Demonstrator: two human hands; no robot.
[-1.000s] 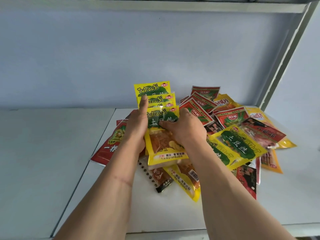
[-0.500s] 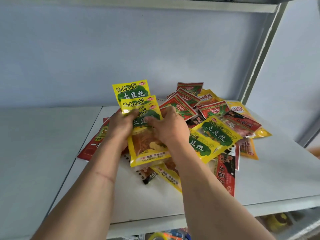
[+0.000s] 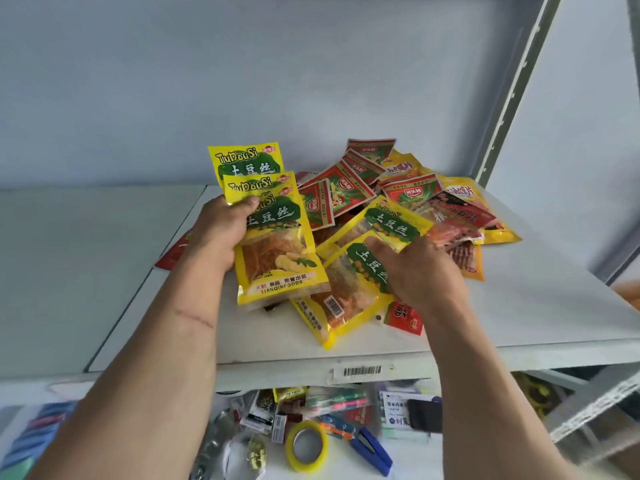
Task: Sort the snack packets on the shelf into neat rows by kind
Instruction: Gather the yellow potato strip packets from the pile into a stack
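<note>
My left hand (image 3: 218,233) grips a fanned stack of yellow TuDouSi packets (image 3: 273,244), thumb across the front one, held just above the white shelf (image 3: 519,313). To its right, my right hand (image 3: 419,271) pinches the top of two more yellow TuDouSi packets (image 3: 360,282) that lie overlapped on the shelf. Behind them sits a mixed heap: red-and-green packets (image 3: 343,188), orange-yellow packets (image 3: 401,168) and dark red packets (image 3: 457,216). A red packet (image 3: 173,254) peeks out behind my left wrist.
A metal upright (image 3: 512,88) bounds the shelf at the right. The shelf's left board (image 3: 69,265) is bare. Below the front edge with its barcode label (image 3: 362,371), a lower shelf holds a yellow tape roll (image 3: 306,445), a blue stapler (image 3: 372,452) and stationery.
My right hand let go of the stack and moved right onto the two yellow packets lying on the shelf. The left hand keeps the stack. The view has tilted down, showing the lower shelf.
</note>
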